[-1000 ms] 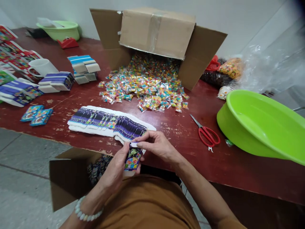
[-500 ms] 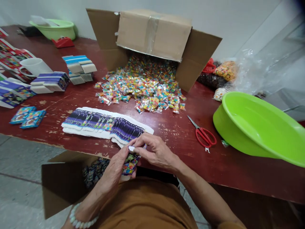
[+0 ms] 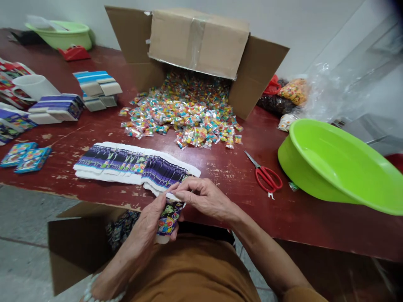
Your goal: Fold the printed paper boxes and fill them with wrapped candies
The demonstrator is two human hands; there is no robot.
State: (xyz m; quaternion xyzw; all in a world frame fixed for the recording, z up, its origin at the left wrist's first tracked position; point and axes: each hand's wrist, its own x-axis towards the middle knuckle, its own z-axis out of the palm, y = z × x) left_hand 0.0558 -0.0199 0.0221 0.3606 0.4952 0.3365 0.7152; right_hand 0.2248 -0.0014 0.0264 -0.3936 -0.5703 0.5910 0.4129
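A small printed candy box (image 3: 168, 219), dark with green and colourful artwork, is held upright over the table's front edge. My left hand (image 3: 153, 216) wraps around it, its fingers showing behind the lower end. At the box's top end, my right hand (image 3: 201, 197) has thumb and fingers closed on the white flap. Just beyond my hands lies an overlapping row of flat purple-and-black cartons (image 3: 126, 161) with white edges. Farther back, small clear packets of colourful candy (image 3: 192, 117) spill out of a large cardboard box (image 3: 197, 42).
Red-handled scissors (image 3: 266, 176) lie to the right, beside a green basin (image 3: 286, 155). At left stand a white mug (image 3: 37, 86), carton stacks (image 3: 97, 86) and small blue boxes (image 3: 33, 159). Below the table edge, an open carton (image 3: 78, 247) holds many small dark boxes.
My right fingers have shifted on the top flap, and more of the box's printed front shows. The whole view has moved slightly, so the table things sit farther left.
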